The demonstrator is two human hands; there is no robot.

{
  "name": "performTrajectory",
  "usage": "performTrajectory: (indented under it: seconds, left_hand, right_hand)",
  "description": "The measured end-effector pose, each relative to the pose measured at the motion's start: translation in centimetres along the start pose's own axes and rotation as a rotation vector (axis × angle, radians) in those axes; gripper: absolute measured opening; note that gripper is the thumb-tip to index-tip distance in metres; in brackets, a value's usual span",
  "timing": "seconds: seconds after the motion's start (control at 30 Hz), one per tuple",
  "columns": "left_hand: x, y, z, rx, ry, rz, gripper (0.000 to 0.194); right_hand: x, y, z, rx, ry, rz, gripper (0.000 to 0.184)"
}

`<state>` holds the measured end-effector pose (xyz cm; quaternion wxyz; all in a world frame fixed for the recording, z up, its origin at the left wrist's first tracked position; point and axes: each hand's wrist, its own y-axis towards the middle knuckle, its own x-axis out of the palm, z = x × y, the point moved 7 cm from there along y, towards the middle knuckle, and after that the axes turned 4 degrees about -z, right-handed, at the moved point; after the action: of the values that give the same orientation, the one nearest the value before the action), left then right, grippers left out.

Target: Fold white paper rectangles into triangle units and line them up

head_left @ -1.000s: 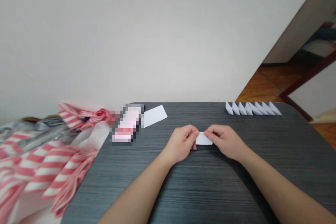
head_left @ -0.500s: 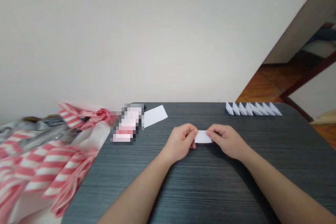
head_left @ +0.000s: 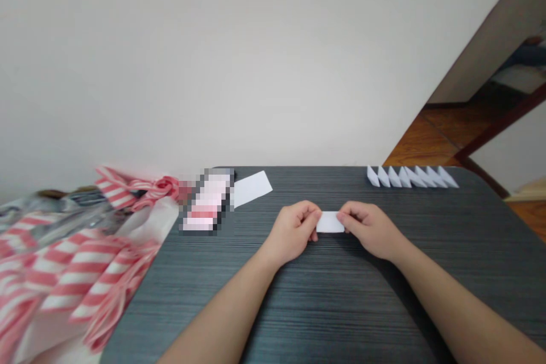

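A small white rectangle of paper (head_left: 330, 222) is stretched level between my two hands, just over the dark wood-grain table (head_left: 324, 307). My left hand (head_left: 294, 232) pinches its left end between thumb and fingers. At the right end, my right hand (head_left: 370, 230) grips it in the same way. The fingers behind the paper are mostly hidden, and whether it is folded I cannot tell. At the back right stand several folded white paper pieces (head_left: 394, 177) in a slanted row. Flat white paper (head_left: 253, 187) lies at the back left.
A pixelated phone-like object (head_left: 207, 202) lies beside the flat paper at the table's left edge. Red-and-white striped cloth (head_left: 85, 267) is heaped left of the table. A pale wall (head_left: 273, 68) rises behind, and wooden floor (head_left: 420, 136) shows at the right.
My right hand has shifted very slightly to the right along the paper. Both hands keep their pinch, and everything else looks the same.
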<state>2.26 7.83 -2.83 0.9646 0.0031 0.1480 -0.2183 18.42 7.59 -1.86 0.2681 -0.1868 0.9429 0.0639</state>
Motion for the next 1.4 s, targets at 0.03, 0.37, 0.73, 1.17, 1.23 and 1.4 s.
performTrajectory:
  seconds: [0.03, 0.37, 0.73, 1.17, 1.23, 1.4]
  left_hand:
    - [0.0, 0.0, 0.0, 0.001, -0.001, -0.001, 0.027]
    - [0.1, -0.2, 0.3, 0.014, 0.013, -0.025, 0.025]
    - [0.4, -0.2, 1.0, 0.032, 0.110, -0.058, 0.028]
    - [0.2, -0.1, 0.7, -0.004, 0.067, -0.051, 0.028]
    - [0.1, -0.1, 0.5, -0.008, 0.048, -0.038, 0.029]
    - [-0.2, -0.1, 0.6, -0.003, 0.076, -0.022, 0.029]
  right_hand:
    - [0.0, 0.0, 0.0, -0.003, 0.003, -0.002, 0.027]
    - [0.1, 0.0, -0.2, -0.021, 0.039, -0.016, 0.024]
    - [0.4, 0.0, -1.7, -0.102, -0.070, -0.023, 0.023]
    - [0.1, 0.0, -1.1, -0.074, -0.068, 0.003, 0.024]
    - [-0.2, 0.0, -0.8, -0.063, -0.056, 0.028, 0.025]
    - [-0.2, 0.1, -0.4, -0.051, -0.025, 0.028, 0.025]
